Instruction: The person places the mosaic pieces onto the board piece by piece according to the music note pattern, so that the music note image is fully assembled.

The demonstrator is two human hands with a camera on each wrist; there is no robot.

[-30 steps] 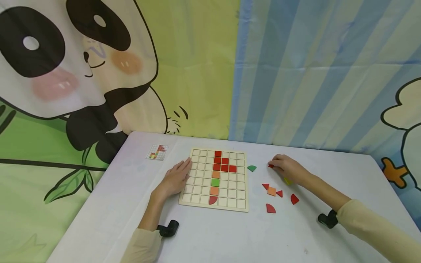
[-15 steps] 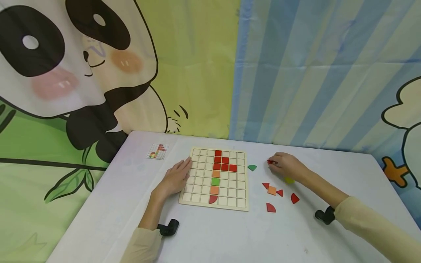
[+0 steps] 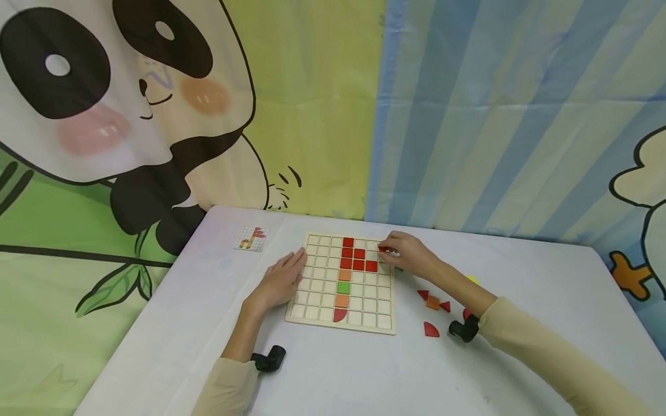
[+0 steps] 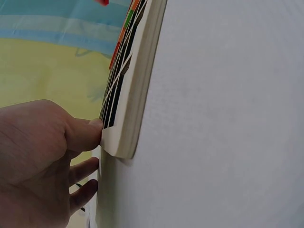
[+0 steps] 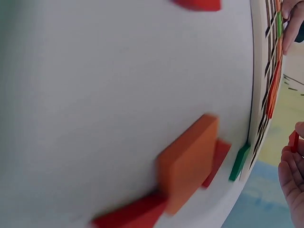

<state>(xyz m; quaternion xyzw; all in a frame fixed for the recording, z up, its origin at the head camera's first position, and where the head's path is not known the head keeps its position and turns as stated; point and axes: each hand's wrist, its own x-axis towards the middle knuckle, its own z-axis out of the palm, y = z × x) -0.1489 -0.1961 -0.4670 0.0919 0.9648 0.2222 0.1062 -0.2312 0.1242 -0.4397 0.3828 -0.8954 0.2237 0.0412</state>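
In the head view, a wooden grid board (image 3: 369,319) lies flat on the table. Red squares (image 3: 346,263), orange squares (image 3: 341,301), a green square (image 3: 343,288) and a red quarter-circle (image 3: 340,315) sit in its cells. My left hand (image 3: 279,281) rests along the board's left edge with fingers extended; the left wrist view has its thumb (image 4: 85,133) against the frame. Over the board's upper right edge, my right hand (image 3: 411,254) pinches a small red piece (image 5: 293,141) between thumb and fingers. Those fingers hide part of the piece.
Right of the board lie an orange square (image 3: 432,302), red triangles (image 3: 424,294), a red quarter-circle (image 3: 430,329) and a yellow piece (image 3: 472,279), partly behind the right forearm. A green piece (image 5: 240,162) lies beside the board. A printed pattern card (image 3: 252,239) lies at the back left.
My right hand has carried the red piece leftward from the table's right side to the board's upper right edge. My left hand stays at the board's left edge.
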